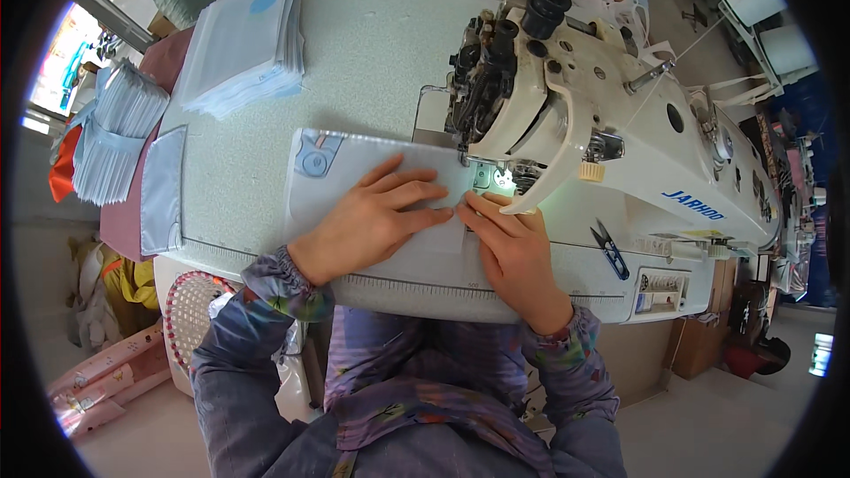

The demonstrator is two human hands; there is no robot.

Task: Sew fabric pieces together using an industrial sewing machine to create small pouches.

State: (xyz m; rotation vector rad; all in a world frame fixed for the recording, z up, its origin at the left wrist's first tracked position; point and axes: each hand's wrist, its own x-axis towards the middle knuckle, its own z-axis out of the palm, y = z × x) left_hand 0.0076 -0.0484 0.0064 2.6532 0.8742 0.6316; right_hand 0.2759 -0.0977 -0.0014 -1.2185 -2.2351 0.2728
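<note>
A pale grey-blue fabric panel point(354, 159) with a blue patch in its far left corner lies flat on the sewing table point(372, 62). Its right edge runs under the needle area of a white industrial sewing machine point(584, 97), lit by a small lamp. My left hand point(381, 212) rests on the panel with fingers spread toward the needle. Beside it, my right hand point(509, 243) lies at the panel's right edge, its fingertips extended just in front of the presser foot. The two hands' fingertips nearly meet. Neither hand grips anything that shows.
A stack of pale fabric panels point(243, 44) stands at the far left of the table. Bundled light blue pieces point(115, 137) and a loose panel point(164, 190) lie at the left edge. Thread snips point(609, 250) and a small parts tray point(660, 292) sit at right.
</note>
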